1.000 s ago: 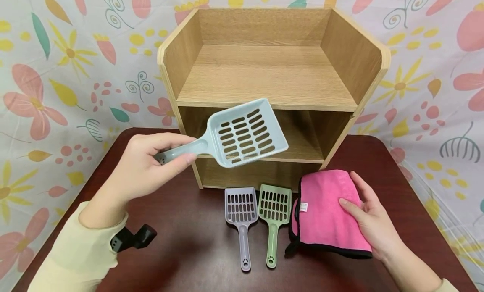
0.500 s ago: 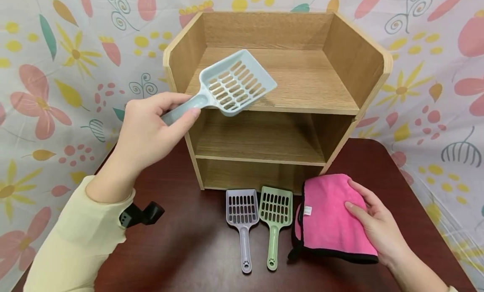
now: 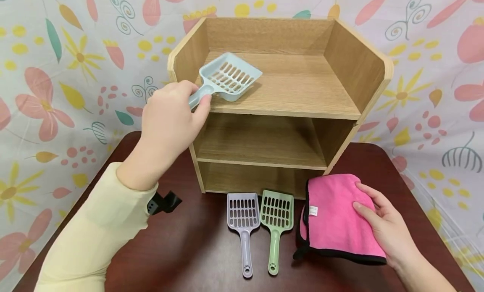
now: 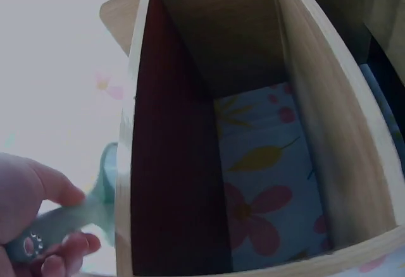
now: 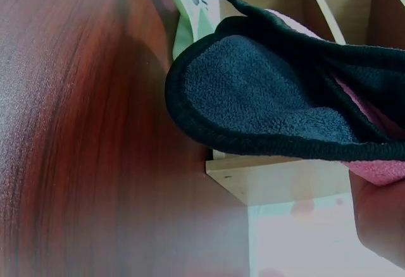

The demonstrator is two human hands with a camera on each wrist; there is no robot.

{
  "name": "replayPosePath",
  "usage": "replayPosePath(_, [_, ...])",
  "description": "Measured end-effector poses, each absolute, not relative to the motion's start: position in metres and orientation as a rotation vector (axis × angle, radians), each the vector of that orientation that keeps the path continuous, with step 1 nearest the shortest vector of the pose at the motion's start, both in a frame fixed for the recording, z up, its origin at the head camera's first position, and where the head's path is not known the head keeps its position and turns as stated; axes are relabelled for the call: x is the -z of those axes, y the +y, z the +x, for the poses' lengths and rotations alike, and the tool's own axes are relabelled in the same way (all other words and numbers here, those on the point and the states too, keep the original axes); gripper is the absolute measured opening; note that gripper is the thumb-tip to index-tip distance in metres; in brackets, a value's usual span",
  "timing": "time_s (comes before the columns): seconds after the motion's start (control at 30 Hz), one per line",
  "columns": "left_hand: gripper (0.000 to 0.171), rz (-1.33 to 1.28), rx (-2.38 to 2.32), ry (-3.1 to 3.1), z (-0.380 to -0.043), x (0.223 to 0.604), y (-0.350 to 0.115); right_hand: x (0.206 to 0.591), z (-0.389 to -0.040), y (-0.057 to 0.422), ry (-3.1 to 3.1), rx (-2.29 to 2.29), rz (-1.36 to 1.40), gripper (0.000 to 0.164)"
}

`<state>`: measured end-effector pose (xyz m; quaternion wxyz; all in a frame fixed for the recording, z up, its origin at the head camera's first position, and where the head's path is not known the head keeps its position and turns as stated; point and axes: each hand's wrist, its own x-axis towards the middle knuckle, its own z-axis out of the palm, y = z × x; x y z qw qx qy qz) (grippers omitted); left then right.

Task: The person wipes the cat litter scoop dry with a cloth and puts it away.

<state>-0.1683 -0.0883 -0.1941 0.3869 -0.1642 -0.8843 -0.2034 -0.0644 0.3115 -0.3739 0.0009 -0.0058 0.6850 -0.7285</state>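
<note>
Checking risks here: our left hand (image 3: 172,111) grasps the light blue slotted litter scoop (image 3: 228,77) by its handle, thumb on top, with the head over the front left part of the wooden shelf unit's (image 3: 298,86) top board. We can't tell whether the scoop touches that board or hovers above it. If we let go with the handle jutting past the front edge, the scoop could tip and drop, since its weight might not sit far enough in. The knuckles or scoop rim could also bump the raised left side panel (image 3: 190,50), as both are near it. The black wrist mount (image 3: 164,203) might knock the unit's front if the forearm swings right.

Our right hand (image 3: 389,224) pinches the folded pink cloth (image 3: 336,216) at its edge, thumb on the front face. The grip covers only one side, so folds could slip loose. The cloth's black-trimmed corner hangs just beside the green litter scoop (image 3: 276,231); a sideways drag could catch that scoop and shove it into the purple litter scoop (image 3: 244,233) next to it on the dark red table (image 3: 181,250).
</note>
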Motion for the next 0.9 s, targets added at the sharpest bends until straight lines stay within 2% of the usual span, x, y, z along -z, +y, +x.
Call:
replayPosePath(0.37, [0.018,-0.296,0.358,-2.44,-0.174,0.177,-0.063,0.371,-0.066,0.316,2.133,2.315,-0.006,0.05])
replayPosePath(0.9, [0.028,-0.196,0.285,-2.745,-0.202,0.152,-0.04,0.37,-0.069,0.316,1.948,2.415,-0.029,0.05])
